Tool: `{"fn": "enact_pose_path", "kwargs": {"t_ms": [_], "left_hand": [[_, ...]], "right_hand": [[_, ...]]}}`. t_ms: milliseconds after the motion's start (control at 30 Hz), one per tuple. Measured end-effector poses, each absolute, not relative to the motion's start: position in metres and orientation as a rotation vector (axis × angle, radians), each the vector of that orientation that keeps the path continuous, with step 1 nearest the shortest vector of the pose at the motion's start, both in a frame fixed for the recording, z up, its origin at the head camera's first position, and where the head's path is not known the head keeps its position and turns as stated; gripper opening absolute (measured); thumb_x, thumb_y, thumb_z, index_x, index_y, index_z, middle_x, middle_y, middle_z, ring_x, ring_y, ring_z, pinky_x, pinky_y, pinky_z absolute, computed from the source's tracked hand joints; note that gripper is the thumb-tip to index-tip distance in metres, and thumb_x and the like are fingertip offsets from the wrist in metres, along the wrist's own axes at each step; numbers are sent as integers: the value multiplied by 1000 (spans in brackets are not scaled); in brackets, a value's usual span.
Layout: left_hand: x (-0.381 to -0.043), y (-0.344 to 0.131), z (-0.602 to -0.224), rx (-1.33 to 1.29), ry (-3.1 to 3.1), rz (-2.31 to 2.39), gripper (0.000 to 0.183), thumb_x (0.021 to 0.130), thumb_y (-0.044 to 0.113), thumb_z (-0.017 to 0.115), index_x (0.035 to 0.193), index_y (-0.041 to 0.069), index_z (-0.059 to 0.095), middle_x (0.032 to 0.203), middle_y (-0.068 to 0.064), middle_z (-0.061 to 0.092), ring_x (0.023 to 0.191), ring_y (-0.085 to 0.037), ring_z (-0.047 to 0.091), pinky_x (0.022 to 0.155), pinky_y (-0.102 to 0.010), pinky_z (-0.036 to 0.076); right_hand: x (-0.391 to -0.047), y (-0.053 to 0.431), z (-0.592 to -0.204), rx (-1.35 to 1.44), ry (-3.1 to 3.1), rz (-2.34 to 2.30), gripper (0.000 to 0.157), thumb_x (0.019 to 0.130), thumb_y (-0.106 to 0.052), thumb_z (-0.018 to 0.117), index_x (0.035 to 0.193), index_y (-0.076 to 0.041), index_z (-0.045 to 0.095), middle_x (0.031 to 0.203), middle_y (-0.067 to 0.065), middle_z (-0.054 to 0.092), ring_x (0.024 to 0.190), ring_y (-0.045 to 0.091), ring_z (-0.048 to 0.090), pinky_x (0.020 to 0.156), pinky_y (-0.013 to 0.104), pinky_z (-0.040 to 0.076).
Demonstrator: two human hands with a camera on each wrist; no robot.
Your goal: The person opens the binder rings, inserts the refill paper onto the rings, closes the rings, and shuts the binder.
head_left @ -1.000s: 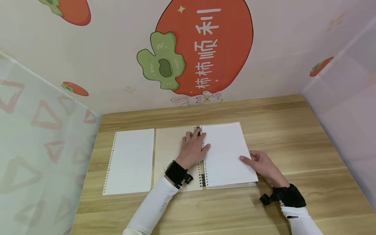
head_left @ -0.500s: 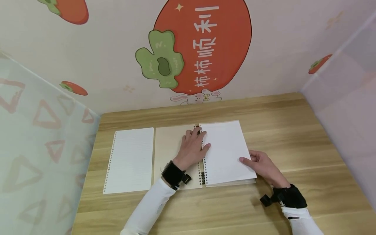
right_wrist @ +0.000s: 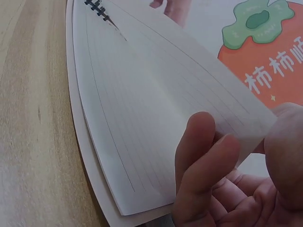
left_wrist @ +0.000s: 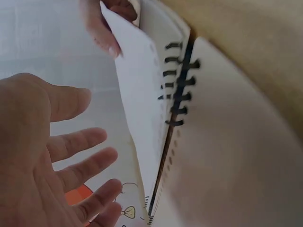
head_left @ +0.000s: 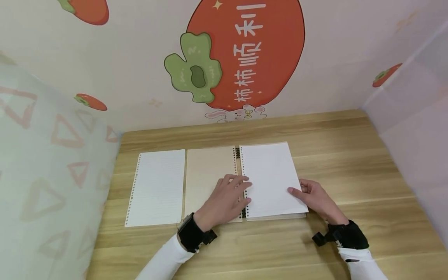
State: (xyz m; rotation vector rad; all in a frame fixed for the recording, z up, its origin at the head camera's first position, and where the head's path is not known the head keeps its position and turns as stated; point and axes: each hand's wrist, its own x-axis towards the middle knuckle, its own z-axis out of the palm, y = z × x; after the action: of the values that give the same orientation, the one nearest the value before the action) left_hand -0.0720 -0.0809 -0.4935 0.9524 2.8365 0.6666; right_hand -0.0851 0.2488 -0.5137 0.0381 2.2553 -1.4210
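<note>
A loose-leaf ring notebook lies spread on the table, its beige cover (head_left: 211,165) on the left and a paper stack on the right. My right hand (head_left: 316,200) pinches the right edge of the top white sheet (head_left: 269,175) between thumb and fingers. That sheet tilts up from the lined page (right_wrist: 123,142) beneath it. My left hand (head_left: 224,202) hovers by the spine, fingers spread and holding nothing, partly covering the cover. Black rings (left_wrist: 182,85) show in the left wrist view, with the sheet's punched edge beside them.
A separate lined sheet (head_left: 155,188) with a punched left edge lies left of the cover. The wooden table (head_left: 350,155) meets a wall (head_left: 140,66) with persimmon drawings at the back, and pale side panels stand left and right.
My left hand has slid from the upper rings toward the near end of the spine, uncovering the upper rings. The right hand keeps its pinch on the sheet at nearly the same place.
</note>
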Motion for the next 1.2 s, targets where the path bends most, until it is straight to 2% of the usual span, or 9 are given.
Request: {"fn": "enact_pose_path", "kwargs": {"t_ms": [67,233,400,600,967,1200], "left_hand": [[-64,-83,-495,989,2839,648,46,106,42,50,142,16,62,150,-4,54,136,-27,44,109,-47,39],[-47,-88,-501,1073,2852,629,38,104,36,56,136,17,65,146,-4,56,134,-26,46,107,-47,42],[-31,-93,-503,1083,2823,619,40,103,35,59,138,18,63,147,-6,56,135,-28,46,108,-49,41],[-15,-97,-505,1016,2747,632,44,102,41,59,142,22,63,154,-6,49,142,-29,40,112,-52,38],[-6,-94,-513,1032,2753,645,45,100,45,60,139,23,65,158,-8,45,143,-32,38,114,-56,35],[-4,-92,-516,1046,2760,639,46,101,46,59,140,24,64,159,-9,43,143,-33,38,114,-56,35]], "right_hand": [[-85,250,-513,32,2257,-1422,53,95,-42,70,125,2,66,71,2,48,64,12,43,60,25,37],[-85,250,-513,20,2244,-1426,52,95,-43,70,121,1,65,67,1,42,53,11,37,51,26,35],[-85,248,-515,32,2223,-1435,53,94,-43,71,125,-1,65,65,0,44,49,10,36,47,26,35],[-85,247,-516,42,2218,-1429,55,94,-42,71,128,0,64,68,2,48,49,10,38,47,26,35],[-85,247,-515,55,2222,-1425,57,93,-43,72,131,0,63,70,3,53,49,10,39,47,25,36],[-84,250,-514,56,2239,-1410,55,94,-43,71,126,1,63,73,6,60,51,11,44,48,26,39]]}}
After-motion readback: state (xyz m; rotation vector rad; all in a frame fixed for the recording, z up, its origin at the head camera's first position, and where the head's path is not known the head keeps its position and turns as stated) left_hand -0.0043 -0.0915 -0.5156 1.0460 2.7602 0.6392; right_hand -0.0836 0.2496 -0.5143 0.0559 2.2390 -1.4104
